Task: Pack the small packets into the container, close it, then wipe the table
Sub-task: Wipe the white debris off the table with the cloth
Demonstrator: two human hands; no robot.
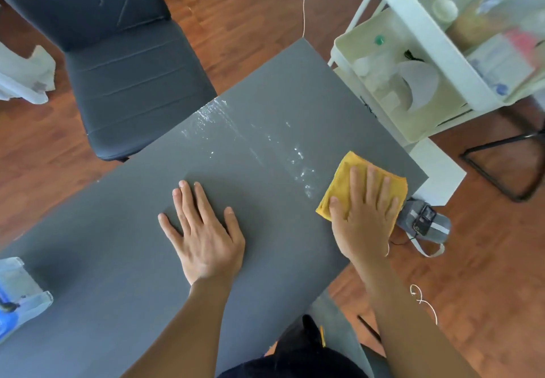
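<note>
a yellow cloth [351,183] is pressed flat against a grey table [265,106] by the right hand [364,215], near the table's right edge. the fingers of that hand are held straight and slightly spread over the cloth, with the thumb laid along its near-left corner. the cloth is seen folded into a rough square, one corner pointing away from the person.

the left hand [203,230] is laid palm down on the bare tabletop, well apart from the cloth, its fingers straight and fanned wide, nothing held beneath them.

a band of wet streaks [250,138] is visible across the table's far half, running from the far-left edge toward the cloth.

a clear container [17,292], with something blue showing inside, is partly cut off at the table's near-left edge; whether it is closed cannot be told.

a dark chair [124,62] is drawn up to the far side of the table. a white tiered cart [427,53] loaded with blurred items is stood just beside the table's right corner. a grey shoe [424,224] is seen on the wooden floor [250,8] past the right hand.
</note>
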